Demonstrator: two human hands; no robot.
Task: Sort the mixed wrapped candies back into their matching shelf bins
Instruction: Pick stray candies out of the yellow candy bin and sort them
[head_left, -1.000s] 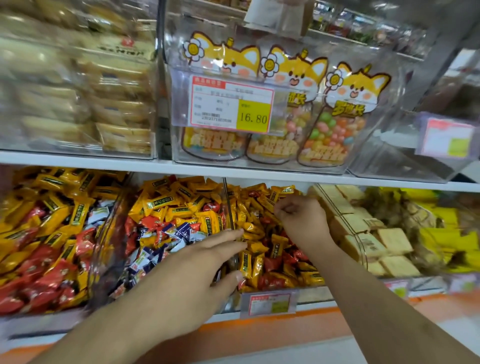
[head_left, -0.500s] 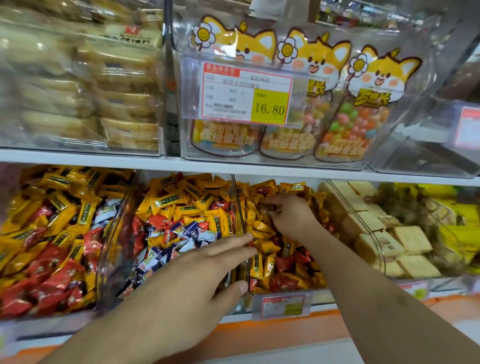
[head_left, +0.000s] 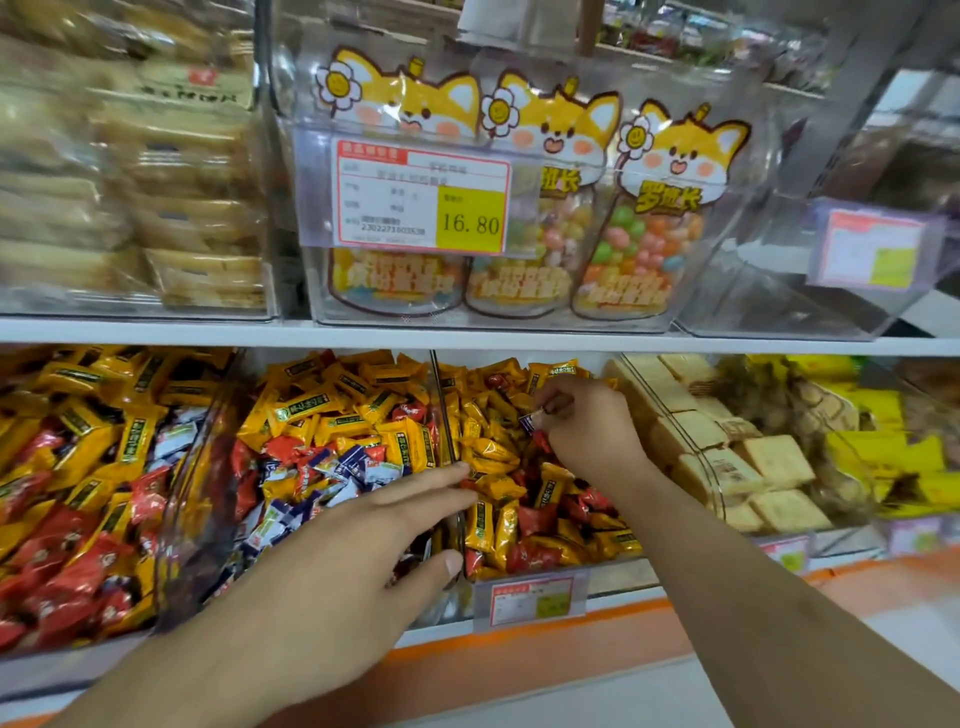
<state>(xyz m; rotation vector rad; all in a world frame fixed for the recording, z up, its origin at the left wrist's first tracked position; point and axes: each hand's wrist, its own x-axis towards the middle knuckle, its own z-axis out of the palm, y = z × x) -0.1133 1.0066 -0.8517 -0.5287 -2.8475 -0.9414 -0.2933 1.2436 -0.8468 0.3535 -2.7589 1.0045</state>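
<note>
Sorting barely begun: right hand (head_left: 592, 431) pinching blue-white candy (head_left: 531, 419) above divider's (head_left: 445, 415) right bin (yellow, red remain mixed); left hand (head_left: 332, 566) flat, fingers straight, beside divider, holding nothing.

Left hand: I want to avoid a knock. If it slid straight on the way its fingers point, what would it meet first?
Likely the clear divider at the left hand's fingertips, then the yellow and red candies beyond; depth is uncertain.

Lower shelf (head_left: 519, 631) bearing clear bins (head_left: 457, 519) of wrapped candies (head_left: 332, 415); upper shelf (head_left: 467, 335) bearing clear boxes (head_left: 717, 291).
</note>
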